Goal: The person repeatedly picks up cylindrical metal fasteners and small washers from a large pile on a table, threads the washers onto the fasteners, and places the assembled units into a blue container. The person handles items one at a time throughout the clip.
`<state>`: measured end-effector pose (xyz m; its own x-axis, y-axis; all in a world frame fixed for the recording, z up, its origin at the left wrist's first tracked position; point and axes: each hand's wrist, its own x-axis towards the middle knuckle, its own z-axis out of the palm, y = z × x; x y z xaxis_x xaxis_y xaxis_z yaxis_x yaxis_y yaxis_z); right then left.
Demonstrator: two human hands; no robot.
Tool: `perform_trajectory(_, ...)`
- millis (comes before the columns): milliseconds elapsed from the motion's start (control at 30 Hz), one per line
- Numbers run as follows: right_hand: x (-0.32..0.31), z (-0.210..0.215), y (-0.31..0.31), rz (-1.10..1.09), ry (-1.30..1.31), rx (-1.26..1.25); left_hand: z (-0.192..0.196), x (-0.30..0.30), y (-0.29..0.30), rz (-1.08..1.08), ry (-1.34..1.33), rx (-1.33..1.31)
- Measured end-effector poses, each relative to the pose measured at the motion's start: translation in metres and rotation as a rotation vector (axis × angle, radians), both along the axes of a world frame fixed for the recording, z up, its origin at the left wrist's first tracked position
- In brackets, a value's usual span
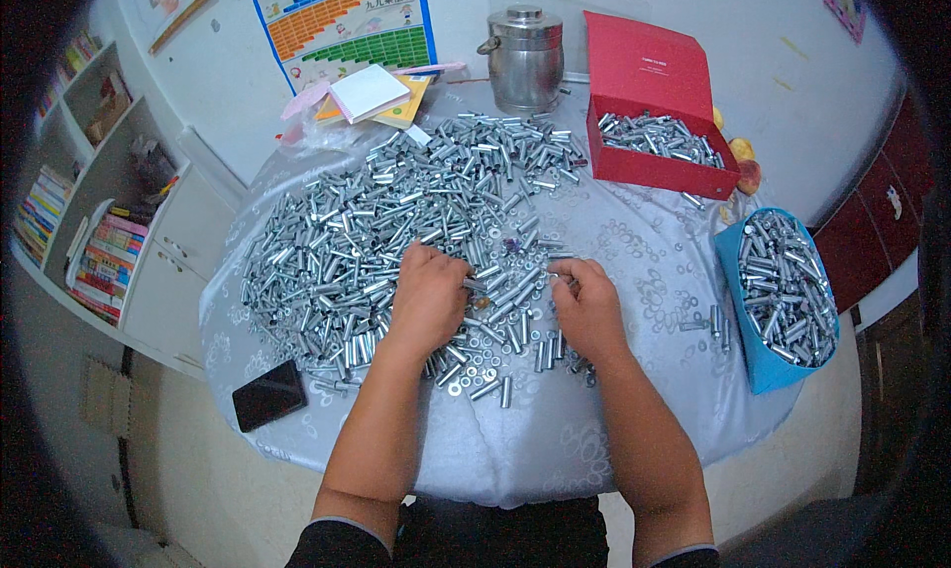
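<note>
A wide heap of silver metal sleeves covers much of the table, with small flat washers scattered among them at its near edge. My left hand rests in the middle of the heap, fingers curled in among the sleeves. What it grips, if anything, is hidden behind the fingers. At the heap's right side my right hand is closed, thumb and fingertips drawn together by the end of a sleeve. I cannot make out what lies between those fingertips. Between the two hands lie several loose sleeves.
On the right, a light-blue bag is filled with sleeves. Behind stands an open red box holding more. A steel canister and notebooks are at the back. A black phone lies near the left edge; several sleeves lie beside the bag.
</note>
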<state>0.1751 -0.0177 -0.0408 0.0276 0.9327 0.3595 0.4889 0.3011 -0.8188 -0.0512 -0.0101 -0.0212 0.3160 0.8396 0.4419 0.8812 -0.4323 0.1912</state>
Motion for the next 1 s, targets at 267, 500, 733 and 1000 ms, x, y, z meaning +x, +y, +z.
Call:
perform_trajectory(267, 0.000, 0.000, -0.001, 0.054, -0.049, 0.006, 0.000, 0.002, -0.002, 0.074, 0.093, 0.000)
perform_trajectory(500, -0.003, 0.002, -0.003, 0.065, -0.114, -0.016, 0.001, 0.003, -0.003, 0.030, 0.104, -0.004)
perform_trajectory(733, -0.031, 0.003, -0.002, 0.213, -0.296, 0.240, 0.002, 0.010, -0.005, -0.064, 0.062, 0.009)
perform_trajectory(1000, -0.041, 0.009, -0.004, 0.271, -0.319, 0.177, 0.000, 0.015, -0.010, -0.082, -0.019, 0.012)
